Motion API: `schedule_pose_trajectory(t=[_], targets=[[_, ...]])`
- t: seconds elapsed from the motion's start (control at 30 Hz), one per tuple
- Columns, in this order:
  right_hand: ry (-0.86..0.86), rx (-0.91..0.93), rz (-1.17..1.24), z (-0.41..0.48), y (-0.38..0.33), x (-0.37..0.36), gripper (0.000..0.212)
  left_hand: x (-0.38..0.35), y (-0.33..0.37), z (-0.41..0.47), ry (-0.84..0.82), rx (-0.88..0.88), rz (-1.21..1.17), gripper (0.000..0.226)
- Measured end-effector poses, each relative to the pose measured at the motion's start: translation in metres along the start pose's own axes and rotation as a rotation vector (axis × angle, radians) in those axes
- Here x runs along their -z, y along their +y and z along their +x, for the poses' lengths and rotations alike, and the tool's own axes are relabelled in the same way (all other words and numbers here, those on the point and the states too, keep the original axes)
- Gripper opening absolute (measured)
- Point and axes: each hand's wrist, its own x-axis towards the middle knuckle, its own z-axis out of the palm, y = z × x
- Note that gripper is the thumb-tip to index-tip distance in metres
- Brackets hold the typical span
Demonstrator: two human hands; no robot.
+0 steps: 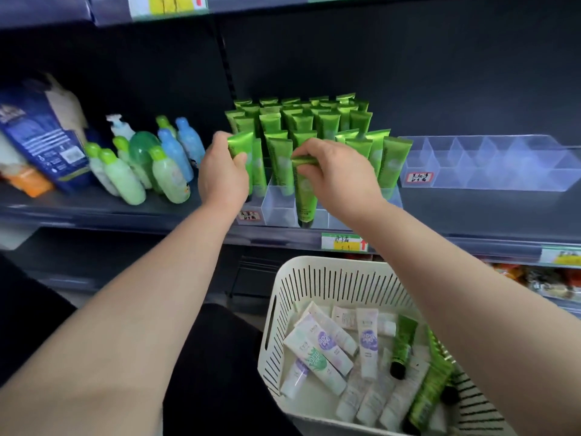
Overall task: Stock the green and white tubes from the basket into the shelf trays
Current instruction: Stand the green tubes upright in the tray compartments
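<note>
**Green tube going into front tray cell**

Right hand (338, 174) pinches the crimped top of a green tube (305, 196), cap down in the tray (279, 209). Left hand (224, 174) grips a neighbouring tube (240, 144). Best to lower straight and seat the cap before release. Both forearms reach forward, wrists bent down. Basket (283, 309) holds more tubes.

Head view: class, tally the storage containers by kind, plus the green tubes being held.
Clear plastic divided trays: 2
Cream slotted plastic basket: 1
Held green plastic tubes: 2
Total: 5
</note>
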Motion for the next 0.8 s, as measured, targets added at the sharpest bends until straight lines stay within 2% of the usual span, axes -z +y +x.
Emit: schedule_pose_trajectory(t=[0.2,0.4,0.53,0.67,0.8], targets=[[0.022,0.003,-0.011,0.015,-0.001,-0.008,0.022,-0.012,-0.020,0.003,-0.138,0.050,0.047,0.015],[0.045,0.010,-0.003,0.033,-0.004,-0.010,0.023,-0.006,-0.024,0.000,-0.138,0.015,0.037,0.033],[0.054,0.022,-0.010,0.048,-0.009,-0.016,0.024,0.006,-0.016,0.000,-0.068,-0.212,0.172,0.042],[0.017,0.022,-0.049,0.061,-0.012,-0.029,0.025,0.014,-0.020,0.000,-0.065,-0.488,0.270,0.037],[-0.044,-0.007,-0.068,0.066,-0.010,-0.045,0.027,0.015,-0.026,-0.004,-0.114,-0.512,0.325,0.030]])
